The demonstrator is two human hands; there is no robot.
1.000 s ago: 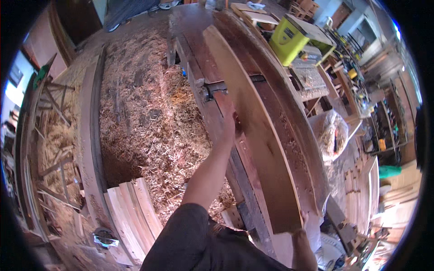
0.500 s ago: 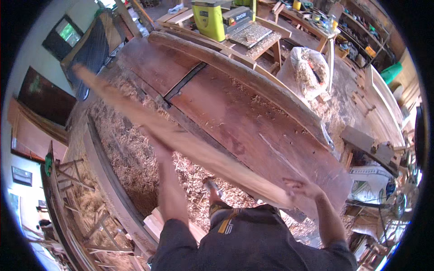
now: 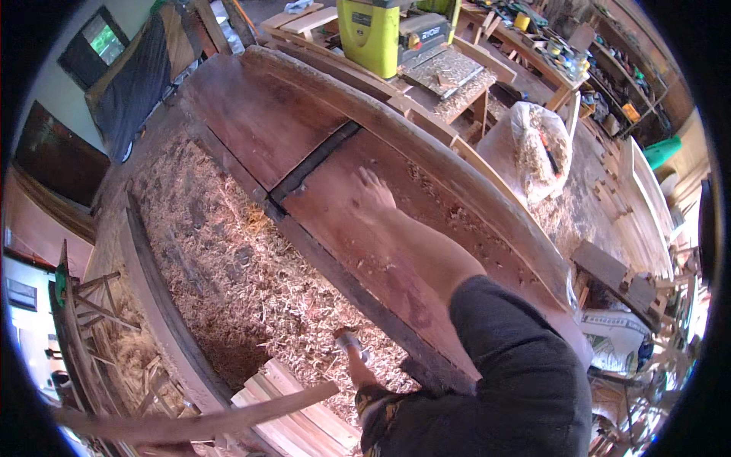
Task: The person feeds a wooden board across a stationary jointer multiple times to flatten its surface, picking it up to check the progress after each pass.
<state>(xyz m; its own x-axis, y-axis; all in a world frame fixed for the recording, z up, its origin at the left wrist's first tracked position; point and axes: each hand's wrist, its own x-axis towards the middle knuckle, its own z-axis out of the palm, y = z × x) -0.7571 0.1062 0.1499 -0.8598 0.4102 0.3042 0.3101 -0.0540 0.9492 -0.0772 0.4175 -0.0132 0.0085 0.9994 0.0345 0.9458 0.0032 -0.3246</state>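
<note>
My right hand (image 3: 373,196) is stretched over a long reddish-brown workbench top (image 3: 304,114), fingers apart and slightly blurred. Nothing is in it, and it looks to be on or just above the wood. Curly wood shavings (image 3: 449,217) lie on the bench beyond my forearm. A dark slot (image 3: 316,161) crosses the bench just left of the hand. At the lower left, a long wooden board (image 3: 251,410) juts in over a stack of pale planks (image 3: 320,423). My left hand is out of the picture, so what supports that board is hidden.
A green planer machine (image 3: 369,38) stands beyond the bench. Right of it is a white sack (image 3: 525,152) full of shavings. Shavings (image 3: 251,282) cover the floor left of the bench. A long curved timber (image 3: 164,297) runs along the left. A cluttered table (image 3: 533,57) stands far right.
The long board has swung from across the bench down to the lower left. My right hand has left its near end and reached forward over the bench. My left hand has gone out of view.
</note>
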